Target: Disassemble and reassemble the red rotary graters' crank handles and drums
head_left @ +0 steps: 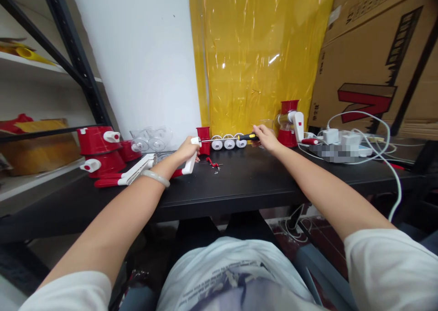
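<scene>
My left hand (187, 150) is closed around a white crank handle (190, 162) with a red grip, held above the black table. In my right hand (265, 137) is a screwdriver (248, 137) with a black and yellow handle. Its long shaft points left and level, and the tip meets the upper end of the crank handle; the exact contact is too small to make out. Below lie small red parts (212, 163) and a few screws. Behind the shaft stand white round parts (229, 142) in a row, beside a red housing (204, 139).
Red housings (102, 151), more white crank handles (138, 168) and clear plastic cups (150, 138) occupy the left side. An assembled red and white rotary grater (289, 123) stands at right, near chargers and white cables (342, 139). A large cardboard box (369, 60) leans behind.
</scene>
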{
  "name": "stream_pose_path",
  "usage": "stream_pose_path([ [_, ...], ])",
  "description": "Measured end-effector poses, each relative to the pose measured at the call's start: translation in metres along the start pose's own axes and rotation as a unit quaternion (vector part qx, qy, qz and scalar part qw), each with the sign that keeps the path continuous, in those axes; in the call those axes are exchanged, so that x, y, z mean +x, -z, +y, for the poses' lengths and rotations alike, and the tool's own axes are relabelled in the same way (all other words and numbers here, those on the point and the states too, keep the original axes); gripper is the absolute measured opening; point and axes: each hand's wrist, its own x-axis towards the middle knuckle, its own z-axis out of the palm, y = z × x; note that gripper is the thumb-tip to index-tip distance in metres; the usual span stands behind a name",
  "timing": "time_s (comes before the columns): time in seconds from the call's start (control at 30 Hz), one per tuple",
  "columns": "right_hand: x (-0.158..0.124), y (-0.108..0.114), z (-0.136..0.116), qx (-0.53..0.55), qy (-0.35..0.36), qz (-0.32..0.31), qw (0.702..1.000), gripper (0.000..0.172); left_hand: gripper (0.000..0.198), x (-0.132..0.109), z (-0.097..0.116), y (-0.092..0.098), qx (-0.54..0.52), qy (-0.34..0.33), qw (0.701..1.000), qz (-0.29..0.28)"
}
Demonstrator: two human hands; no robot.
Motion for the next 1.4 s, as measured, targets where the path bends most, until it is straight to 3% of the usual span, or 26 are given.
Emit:
stream_pose_path([
  [0.07,0.001,0.001,0.001,-0.046,-0.013,-0.005,0.999,0.053,0.044,-0.001,0.001,0.0,0.001,0.001,1.0,-0.002],
  [0.23,0.002,0.006,0.003,-0.098,0.033,0.01,0.995,0.048,0.051,0.0,0.0,0.0,0.0,0.005,1.0,0.0],
  [0.37,0.004,0.004,0.005,-0.032,0.015,0.029,0.999,0.042,0.052,0.002,0.0,0.0,0.002,0.002,1.0,0.0],
  [0.6,0.005,0.004,0.004,0.093,0.003,0.008,0.996,0.054,0.042,-0.001,0.001,-0.001,0.007,-0.004,1.0,-0.003],
  [0.83,0.002,0.004,-0.003,0.141,-0.009,0.013,0.99,0.048,0.044,0.002,0.0,-0.004,0.011,-0.01,1.0,-0.013],
  [0.97,0.002,0.0,-0.006,0.08,-0.056,0.036,0.995,0.033,0.045,0.003,0.0,-0.003,0.004,-0.011,1.0,-0.019],
  [1.17,0.001,0.001,-0.001,-0.087,-0.029,0.034,0.995,0.038,0.048,0.0,0.001,-0.001,0.005,-0.005,1.0,-0.007],
  [1.4,-0.001,0.0,-0.01,0.107,-0.069,0.033,0.991,0.022,0.049,0.001,-0.001,-0.002,0.007,-0.011,1.0,-0.014],
])
